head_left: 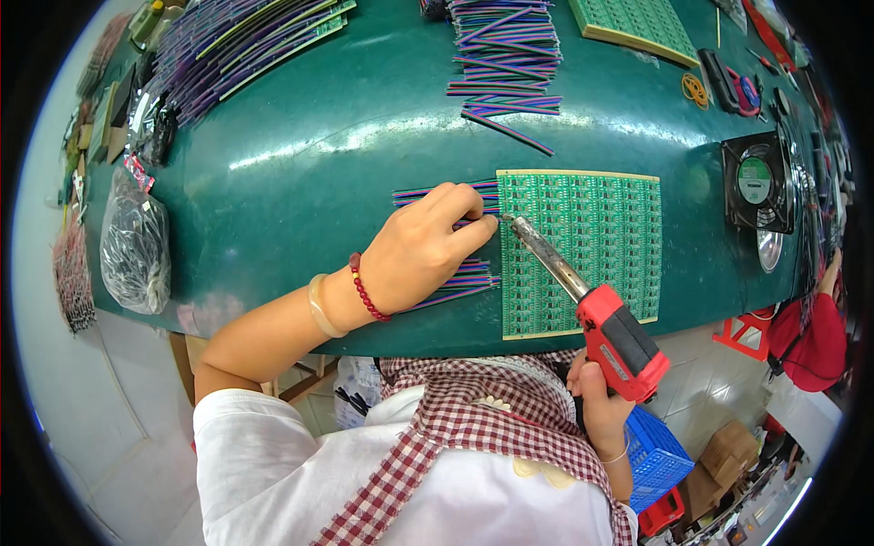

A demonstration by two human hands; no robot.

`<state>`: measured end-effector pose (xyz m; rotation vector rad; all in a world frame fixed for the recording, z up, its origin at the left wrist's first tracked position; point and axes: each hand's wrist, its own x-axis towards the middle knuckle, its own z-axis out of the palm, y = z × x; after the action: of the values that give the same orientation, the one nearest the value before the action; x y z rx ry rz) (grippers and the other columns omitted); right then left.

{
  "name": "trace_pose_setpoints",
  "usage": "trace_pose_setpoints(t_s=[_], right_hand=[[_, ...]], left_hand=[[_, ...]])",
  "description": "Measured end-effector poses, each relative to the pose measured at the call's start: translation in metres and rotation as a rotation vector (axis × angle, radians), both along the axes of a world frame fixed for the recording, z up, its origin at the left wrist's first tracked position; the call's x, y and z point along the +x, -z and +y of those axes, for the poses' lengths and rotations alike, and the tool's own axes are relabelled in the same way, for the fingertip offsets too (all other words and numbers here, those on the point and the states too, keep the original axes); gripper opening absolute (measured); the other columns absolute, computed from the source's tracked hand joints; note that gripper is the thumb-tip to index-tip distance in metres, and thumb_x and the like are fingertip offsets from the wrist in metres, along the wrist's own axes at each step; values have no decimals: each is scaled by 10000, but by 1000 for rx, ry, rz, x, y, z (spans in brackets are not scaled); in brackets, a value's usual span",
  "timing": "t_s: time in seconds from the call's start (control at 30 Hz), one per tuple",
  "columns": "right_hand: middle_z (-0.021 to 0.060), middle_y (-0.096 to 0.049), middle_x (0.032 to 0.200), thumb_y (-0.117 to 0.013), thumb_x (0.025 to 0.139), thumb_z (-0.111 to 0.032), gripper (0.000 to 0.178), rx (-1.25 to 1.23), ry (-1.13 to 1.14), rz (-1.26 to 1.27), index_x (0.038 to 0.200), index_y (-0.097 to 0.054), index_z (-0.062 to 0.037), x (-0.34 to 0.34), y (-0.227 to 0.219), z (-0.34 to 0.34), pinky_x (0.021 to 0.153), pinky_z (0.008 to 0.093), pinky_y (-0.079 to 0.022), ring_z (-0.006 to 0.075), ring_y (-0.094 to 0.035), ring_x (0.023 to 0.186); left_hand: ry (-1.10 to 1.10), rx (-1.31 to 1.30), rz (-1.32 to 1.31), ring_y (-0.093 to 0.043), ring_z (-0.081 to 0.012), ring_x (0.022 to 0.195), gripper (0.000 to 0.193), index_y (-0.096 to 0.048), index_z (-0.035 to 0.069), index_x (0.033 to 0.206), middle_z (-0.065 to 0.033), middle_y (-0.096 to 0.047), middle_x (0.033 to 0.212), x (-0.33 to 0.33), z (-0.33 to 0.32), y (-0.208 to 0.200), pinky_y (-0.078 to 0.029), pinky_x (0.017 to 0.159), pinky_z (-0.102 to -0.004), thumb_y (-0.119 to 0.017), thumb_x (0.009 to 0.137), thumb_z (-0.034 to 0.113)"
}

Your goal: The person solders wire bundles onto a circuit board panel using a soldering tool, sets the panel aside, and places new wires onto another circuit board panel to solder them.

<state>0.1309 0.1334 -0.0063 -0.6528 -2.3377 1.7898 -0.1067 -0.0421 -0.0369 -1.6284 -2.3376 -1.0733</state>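
A green panel of small circuit boards lies flat in front of me. Short multicoloured ribbon wires stick out from its left edge in a row. My left hand is over these wires, its fingers closed in a pinch on a ribbon wire at the panel's edge; the fingertips partly hide it. In my right hand is a red and black soldering gun, gripped at the handle below the table edge. The gun's metal tip points at the panel's left edge, right beside my left fingertips.
Loose ribbon wires lie piled at the far middle, with finished-looking wired panels far left. A stack of green panels is far right. A black fan stands at right, a bagged bundle at left. A blue crate sits below.
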Motion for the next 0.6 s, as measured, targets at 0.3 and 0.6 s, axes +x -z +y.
trace_pose_setpoints(t_s=[0.3, 0.6], right_hand=[[74, -550, 675, -562, 918, -150, 271, -90, 100, -20, 1090, -516, 55, 4, -7, -5, 509, 244, -412, 106, -482, 543], [76, -552, 678, -557, 916, -141, 274, -89, 61, -30, 1109, -523, 50, 5, -5, -8, 507, 246, -411, 108, -482, 544]], left_hand=[[6, -8, -20, -586, -234, 736, 230, -651, 9, 907, -96, -551, 837, -1, 0, 0, -497, 601, -330, -669, 685, -47], [7, -8, -42, -588, -236, 739, 232, -652, 17, 900, -92, -551, 841, -2, -1, -1, -497, 612, -334, -662, 678, -52]])
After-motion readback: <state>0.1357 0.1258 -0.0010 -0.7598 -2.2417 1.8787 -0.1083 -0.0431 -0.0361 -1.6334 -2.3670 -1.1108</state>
